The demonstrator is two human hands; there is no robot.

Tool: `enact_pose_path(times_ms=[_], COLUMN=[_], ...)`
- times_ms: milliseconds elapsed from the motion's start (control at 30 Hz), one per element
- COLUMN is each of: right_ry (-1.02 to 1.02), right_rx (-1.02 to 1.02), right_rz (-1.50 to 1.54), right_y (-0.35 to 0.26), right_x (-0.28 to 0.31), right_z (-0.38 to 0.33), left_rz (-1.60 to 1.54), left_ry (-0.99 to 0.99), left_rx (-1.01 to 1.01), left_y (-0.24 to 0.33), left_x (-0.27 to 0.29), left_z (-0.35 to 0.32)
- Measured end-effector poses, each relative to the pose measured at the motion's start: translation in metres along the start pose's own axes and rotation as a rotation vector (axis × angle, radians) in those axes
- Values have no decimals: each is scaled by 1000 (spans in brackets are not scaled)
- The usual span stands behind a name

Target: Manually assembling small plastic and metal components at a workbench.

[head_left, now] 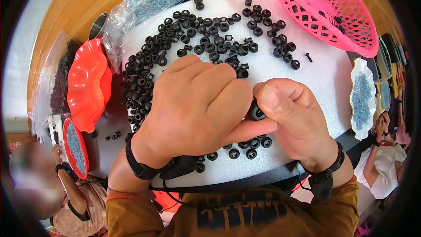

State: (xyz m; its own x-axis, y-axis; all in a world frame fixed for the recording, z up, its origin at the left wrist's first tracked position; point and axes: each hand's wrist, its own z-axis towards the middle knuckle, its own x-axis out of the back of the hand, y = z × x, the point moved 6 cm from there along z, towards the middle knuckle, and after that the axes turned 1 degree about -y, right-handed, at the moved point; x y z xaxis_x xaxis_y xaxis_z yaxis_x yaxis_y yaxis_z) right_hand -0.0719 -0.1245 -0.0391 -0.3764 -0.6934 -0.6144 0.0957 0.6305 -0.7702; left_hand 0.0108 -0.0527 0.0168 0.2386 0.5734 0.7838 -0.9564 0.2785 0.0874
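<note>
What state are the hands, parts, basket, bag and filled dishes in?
Left hand: closed on the held part
Right hand: bent in at that part, grip partly hidden
Held part: between the hands
Loose parts: scattered on the board
Basket: holding a few black parts
Bag: holding bluish pieces, closure unclear
White dish: holding bluish pieces
Red dish: holding bluish pieces
</note>
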Motion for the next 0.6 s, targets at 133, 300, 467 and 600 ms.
enact_pose_path(times_ms=[133,300,467,600], right_ry=[-102,-103,-102,-135], right_rx=[-37,-53,-50,-19], right_rz=[-4,15,-10,-49], right_y=[5,8,8,4], right_x=[4,5,1,-11], right_z=[0,-2,-3,-8], left_rz=[74,81,49,7], left_ry=[-27,-21,-32,-25], left_rx=[-27,-34,-29,-71], left_y=[5,6,5,6], left_x=[1,0,1,5], left_z=[2,-3,-6,-6])
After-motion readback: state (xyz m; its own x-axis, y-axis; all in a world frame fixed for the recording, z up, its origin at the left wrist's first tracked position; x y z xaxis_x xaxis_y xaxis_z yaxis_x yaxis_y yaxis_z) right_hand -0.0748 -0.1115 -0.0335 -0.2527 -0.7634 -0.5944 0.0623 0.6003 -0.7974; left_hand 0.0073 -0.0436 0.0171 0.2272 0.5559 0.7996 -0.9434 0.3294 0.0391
